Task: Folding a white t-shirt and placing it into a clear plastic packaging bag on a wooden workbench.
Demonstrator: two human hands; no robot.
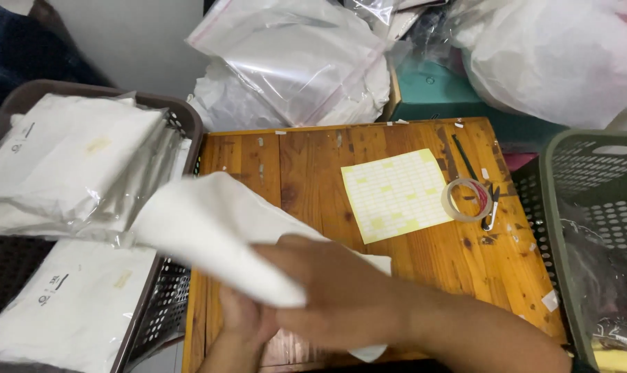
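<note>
The right hand [334, 293] lies across the near end of a white folded packet [217, 228], its grip clenched on that packet; the left hand [241, 321] sits beneath the same end, and whether its fingers close on it cannot be told (the packet covers them). The packet is held tilted above the near left part of the wooden desk [424, 269], its far corner reaching over the rim of the brown basket [189, 121].

Risks, as judged from this position:
- The unsupported far end can sag and snag on the basket rim.
- A sweep to the right can displace the label sheet [395, 193] or the tape roll [465, 200], which lie loose on the desk
</note>
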